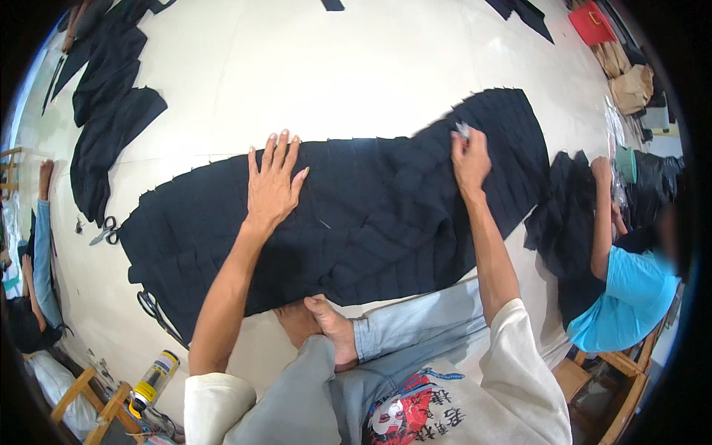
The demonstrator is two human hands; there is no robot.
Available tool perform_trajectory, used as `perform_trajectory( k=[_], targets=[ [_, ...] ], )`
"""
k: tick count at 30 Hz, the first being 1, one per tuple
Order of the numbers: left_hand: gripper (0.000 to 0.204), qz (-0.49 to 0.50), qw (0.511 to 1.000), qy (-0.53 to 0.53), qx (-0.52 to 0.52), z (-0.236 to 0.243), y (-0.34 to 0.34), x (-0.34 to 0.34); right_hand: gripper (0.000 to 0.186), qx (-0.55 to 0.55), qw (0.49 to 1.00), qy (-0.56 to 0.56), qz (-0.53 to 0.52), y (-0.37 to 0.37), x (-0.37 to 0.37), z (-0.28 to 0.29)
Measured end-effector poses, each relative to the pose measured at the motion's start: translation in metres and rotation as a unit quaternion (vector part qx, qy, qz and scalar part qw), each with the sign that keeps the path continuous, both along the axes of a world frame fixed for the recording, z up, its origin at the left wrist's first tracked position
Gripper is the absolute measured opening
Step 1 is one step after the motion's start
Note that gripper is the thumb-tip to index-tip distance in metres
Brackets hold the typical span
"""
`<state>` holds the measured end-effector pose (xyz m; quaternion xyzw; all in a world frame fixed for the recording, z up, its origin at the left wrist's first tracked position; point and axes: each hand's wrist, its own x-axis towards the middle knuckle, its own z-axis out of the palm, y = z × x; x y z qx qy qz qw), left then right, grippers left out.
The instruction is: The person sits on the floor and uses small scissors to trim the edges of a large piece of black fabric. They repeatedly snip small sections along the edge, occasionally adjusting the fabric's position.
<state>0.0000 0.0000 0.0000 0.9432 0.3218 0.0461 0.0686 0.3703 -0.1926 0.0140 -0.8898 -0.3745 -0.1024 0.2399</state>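
Observation:
A long piece of dark pleated fabric (378,222) lies spread in front of me, creased toward its right part, with small tufts along its upper edge. My left hand (274,185) rests flat on its left-middle, fingers spread at the top edge. My right hand (469,159) is closed around a small pale object (461,130), too small to identify, on the fabric's upper right. Black-handled scissors (110,231) lie beside the fabric's left end, and another pair (150,308) lies lower, partly under it.
More dark fabric lies at upper left (111,111) and right (575,237). A co-worker in blue (623,297) works at right; another person (37,319) is at left. A yellow canister (156,378), wooden stools (107,415) and a red container (593,22) stand around. My bare feet (330,330) are below the fabric.

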Motion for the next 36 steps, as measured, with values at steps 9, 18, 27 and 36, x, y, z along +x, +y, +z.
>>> perform_trajectory(
  k=[9, 18, 27, 36],
  targets=[
    [0.062, 0.089, 0.981, -0.164, -0.061, 0.002, 0.004, -0.015, 0.045, 0.036, 0.992, -0.025, -0.117, -0.054, 0.041, 0.009],
    [0.037, 0.129, 0.947, -0.058, -0.289, 0.041, 0.053, 0.003, 0.038, 0.065, 0.748, 0.65, 0.116, 0.078, -0.215, 0.065],
    [0.028, 0.149, 0.919, -0.17, -0.323, 0.034, 0.052, 0.007, 0.043, 0.09, 0.636, 0.76, 0.102, 0.117, -0.232, 0.034],
    [0.028, 0.218, 0.815, -0.195, -0.5, 0.044, 0.052, 0.001, 0.037, 0.049, 0.528, 0.843, 0.094, 0.132, -0.224, 0.032]
  ],
)
